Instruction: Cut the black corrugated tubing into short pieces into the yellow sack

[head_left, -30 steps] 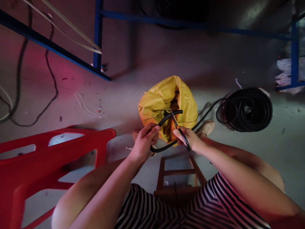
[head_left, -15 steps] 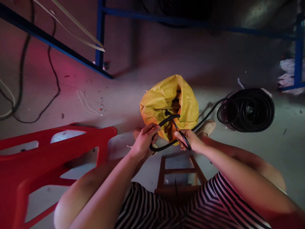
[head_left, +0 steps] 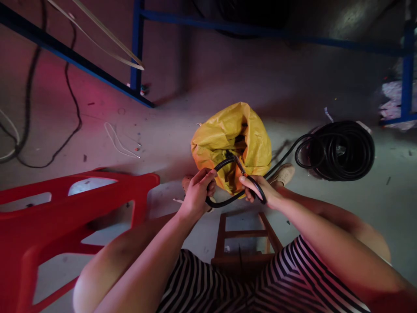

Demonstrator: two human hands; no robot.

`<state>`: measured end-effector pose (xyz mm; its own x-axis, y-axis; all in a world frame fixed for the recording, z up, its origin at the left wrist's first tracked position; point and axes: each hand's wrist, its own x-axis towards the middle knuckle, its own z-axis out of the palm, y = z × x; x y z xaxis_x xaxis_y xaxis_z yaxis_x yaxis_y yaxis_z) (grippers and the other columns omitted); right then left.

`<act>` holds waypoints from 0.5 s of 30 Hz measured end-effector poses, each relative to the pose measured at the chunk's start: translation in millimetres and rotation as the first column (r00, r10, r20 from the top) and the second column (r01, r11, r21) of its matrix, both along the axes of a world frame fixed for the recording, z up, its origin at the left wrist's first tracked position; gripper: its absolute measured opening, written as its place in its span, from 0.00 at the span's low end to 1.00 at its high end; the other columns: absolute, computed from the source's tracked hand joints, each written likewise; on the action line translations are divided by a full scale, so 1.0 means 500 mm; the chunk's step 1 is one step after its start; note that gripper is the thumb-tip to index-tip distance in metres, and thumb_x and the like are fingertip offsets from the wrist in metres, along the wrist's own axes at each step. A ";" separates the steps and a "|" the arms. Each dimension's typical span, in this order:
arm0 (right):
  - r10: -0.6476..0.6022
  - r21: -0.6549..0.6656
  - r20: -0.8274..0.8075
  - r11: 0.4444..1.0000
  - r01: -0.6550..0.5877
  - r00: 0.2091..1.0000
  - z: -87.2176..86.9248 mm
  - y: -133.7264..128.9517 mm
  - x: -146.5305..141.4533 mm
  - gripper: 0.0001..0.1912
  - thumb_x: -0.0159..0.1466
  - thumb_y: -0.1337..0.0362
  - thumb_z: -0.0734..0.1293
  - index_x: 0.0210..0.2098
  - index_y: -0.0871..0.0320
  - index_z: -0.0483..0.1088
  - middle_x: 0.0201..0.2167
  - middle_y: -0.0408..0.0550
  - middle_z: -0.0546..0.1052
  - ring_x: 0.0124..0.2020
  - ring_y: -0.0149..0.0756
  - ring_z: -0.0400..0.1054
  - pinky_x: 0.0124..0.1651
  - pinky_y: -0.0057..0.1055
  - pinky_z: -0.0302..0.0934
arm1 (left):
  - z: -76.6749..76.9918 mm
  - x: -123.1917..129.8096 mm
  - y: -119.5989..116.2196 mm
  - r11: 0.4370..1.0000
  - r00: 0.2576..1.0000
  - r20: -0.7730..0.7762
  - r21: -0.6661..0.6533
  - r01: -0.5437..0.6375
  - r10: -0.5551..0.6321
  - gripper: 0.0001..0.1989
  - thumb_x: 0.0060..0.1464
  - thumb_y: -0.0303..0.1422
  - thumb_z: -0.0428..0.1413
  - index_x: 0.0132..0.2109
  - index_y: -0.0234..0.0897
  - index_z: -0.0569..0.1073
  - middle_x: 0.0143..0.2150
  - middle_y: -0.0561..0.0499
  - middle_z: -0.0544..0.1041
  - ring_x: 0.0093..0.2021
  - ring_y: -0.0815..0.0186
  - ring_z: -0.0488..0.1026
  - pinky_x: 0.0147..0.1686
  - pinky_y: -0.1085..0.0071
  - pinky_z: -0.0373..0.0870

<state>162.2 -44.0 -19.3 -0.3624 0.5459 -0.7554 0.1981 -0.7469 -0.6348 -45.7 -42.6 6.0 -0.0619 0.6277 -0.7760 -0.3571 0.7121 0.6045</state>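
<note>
My left hand (head_left: 202, 184) is closed around a black flexible hose (head_left: 223, 202) near its end, which reaches toward the blades of the scissors. My right hand (head_left: 256, 189) grips black-handled scissors (head_left: 241, 166), blades pointing up and left at the end of the hose. Below both hands stands a yellow bag (head_left: 215, 137) on the floor, its mouth open and its inside dark. From my left hand the hose loops under and past my right hand, then runs to a black hose coil (head_left: 358, 152) on the right.
A red plastic stool (head_left: 65, 217) lies at the left. Blue metal frame legs (head_left: 136, 52) stand ahead, with a pale strap hanging there. A small wooden stool (head_left: 224, 234) is between my legs. Cables (head_left: 78, 108) and scraps lie on the floor.
The piece of hose that stuck out past the scissor blades no longer shows; the end now stops at the blades. The scissors' handles have moved slightly right. My left hand has barely moved.
</note>
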 end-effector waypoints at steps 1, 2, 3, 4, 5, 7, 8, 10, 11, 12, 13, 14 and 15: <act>0.014 0.040 0.002 0.999 -0.014 1.000 0.003 0.003 0.003 0.31 0.64 0.33 0.66 0.28 0.56 0.64 0.17 0.38 0.67 0.21 0.29 0.62 0.30 0.29 0.58 | 0.005 0.000 0.002 1.000 1.000 0.004 0.013 -0.007 0.007 0.18 0.48 0.42 0.67 0.33 0.37 0.68 0.20 0.61 0.60 0.19 0.78 0.54 0.19 0.81 0.50; 0.036 0.075 0.009 0.997 -0.036 0.999 0.005 0.005 0.006 0.30 0.65 0.34 0.66 0.28 0.56 0.64 0.19 0.38 0.67 0.24 0.30 0.63 0.32 0.30 0.57 | 0.010 0.000 0.004 1.000 1.000 0.007 0.029 -0.009 0.009 0.18 0.49 0.42 0.67 0.33 0.37 0.68 0.20 0.61 0.60 0.19 0.77 0.54 0.20 0.80 0.50; 0.063 0.104 0.023 0.992 -0.065 0.998 0.008 0.007 0.009 0.29 0.66 0.35 0.66 0.29 0.56 0.64 0.21 0.39 0.68 0.26 0.31 0.63 0.33 0.30 0.56 | 0.014 0.000 0.006 0.999 1.000 0.007 0.047 -0.009 0.009 0.17 0.49 0.42 0.67 0.33 0.37 0.69 0.20 0.61 0.60 0.19 0.77 0.54 0.20 0.80 0.50; 0.091 0.125 0.038 0.988 -0.095 0.995 0.011 0.008 0.011 0.29 0.66 0.35 0.66 0.31 0.56 0.64 0.24 0.40 0.68 0.28 0.32 0.63 0.34 0.30 0.56 | 0.017 0.001 0.007 0.998 1.000 0.006 0.064 -0.006 0.006 0.17 0.49 0.42 0.67 0.33 0.37 0.68 0.21 0.61 0.60 0.19 0.77 0.54 0.20 0.80 0.50; 0.118 0.138 0.047 0.983 -0.123 0.992 0.013 0.007 0.013 0.28 0.66 0.35 0.66 0.33 0.56 0.65 0.26 0.40 0.68 0.30 0.33 0.63 0.35 0.31 0.55 | 0.019 0.002 0.007 0.997 1.000 0.007 0.076 -0.001 0.000 0.18 0.49 0.41 0.67 0.33 0.37 0.68 0.21 0.61 0.60 0.19 0.77 0.54 0.20 0.80 0.50; 0.162 0.158 0.037 0.973 -0.166 0.986 0.016 0.004 0.015 0.28 0.65 0.35 0.66 0.36 0.56 0.65 0.30 0.40 0.68 0.34 0.35 0.62 0.37 0.31 0.54 | 0.022 0.005 0.007 0.995 1.000 0.012 0.095 0.017 -0.018 0.18 0.49 0.42 0.67 0.33 0.37 0.67 0.21 0.61 0.59 0.20 0.77 0.54 0.21 0.79 0.50; 0.179 0.164 0.025 0.970 -0.181 0.984 0.016 0.001 0.015 0.28 0.65 0.35 0.66 0.38 0.56 0.65 0.31 0.41 0.67 0.35 0.36 0.62 0.38 0.32 0.54 | 0.022 0.006 0.005 0.994 0.999 0.013 0.104 0.030 -0.031 0.18 0.50 0.42 0.67 0.32 0.37 0.67 0.21 0.61 0.59 0.20 0.77 0.54 0.21 0.79 0.50; 0.202 0.175 0.007 0.964 -0.201 0.979 0.016 -0.004 0.013 0.28 0.65 0.36 0.67 0.39 0.55 0.64 0.33 0.41 0.66 0.36 0.36 0.61 0.40 0.33 0.54 | 0.021 0.011 0.002 0.990 0.998 0.016 0.124 0.062 -0.064 0.19 0.51 0.43 0.67 0.32 0.37 0.67 0.22 0.61 0.59 0.21 0.76 0.53 0.22 0.79 0.50; 0.212 0.180 0.008 0.961 -0.210 0.977 0.015 -0.006 0.012 0.28 0.65 0.36 0.67 0.39 0.55 0.64 0.33 0.41 0.65 0.36 0.36 0.60 0.40 0.33 0.54 | 0.020 0.013 0.000 0.988 0.997 0.016 0.137 0.076 -0.079 0.19 0.52 0.43 0.67 0.32 0.37 0.67 0.22 0.61 0.58 0.21 0.76 0.53 0.22 0.78 0.50; 0.218 0.183 0.011 0.959 -0.216 0.976 0.014 -0.008 0.011 0.27 0.65 0.36 0.67 0.39 0.55 0.64 0.34 0.41 0.65 0.36 0.36 0.60 0.40 0.33 0.54 | 0.019 0.015 -0.002 0.985 0.996 0.018 0.151 0.088 -0.092 0.19 0.53 0.43 0.66 0.32 0.37 0.67 0.22 0.61 0.58 0.21 0.76 0.53 0.22 0.78 0.50; 0.220 0.187 0.013 0.958 -0.219 0.975 0.014 -0.010 0.010 0.27 0.65 0.37 0.67 0.39 0.55 0.64 0.34 0.41 0.65 0.36 0.36 0.59 0.40 0.33 0.53 | 0.018 0.017 -0.004 0.982 0.994 0.021 0.164 0.098 -0.103 0.18 0.53 0.43 0.66 0.32 0.37 0.67 0.22 0.61 0.58 0.22 0.76 0.53 0.22 0.78 0.51; 0.219 0.193 0.013 0.957 -0.218 0.976 0.015 -0.010 0.009 0.27 0.65 0.37 0.67 0.39 0.55 0.64 0.33 0.41 0.64 0.36 0.36 0.59 0.40 0.34 0.53 | 0.016 0.019 -0.006 0.979 0.993 0.023 0.176 0.106 -0.112 0.18 0.54 0.43 0.66 0.33 0.37 0.67 0.22 0.61 0.58 0.22 0.76 0.53 0.22 0.77 0.51; 0.210 0.195 0.009 0.959 -0.208 0.978 0.016 -0.011 0.009 0.27 0.65 0.37 0.68 0.39 0.55 0.64 0.33 0.41 0.64 0.36 0.36 0.59 0.40 0.34 0.53 | 0.015 0.021 -0.008 0.976 0.993 0.023 0.187 0.112 -0.118 0.18 0.55 0.43 0.65 0.33 0.37 0.67 0.22 0.61 0.58 0.22 0.76 0.53 0.22 0.77 0.50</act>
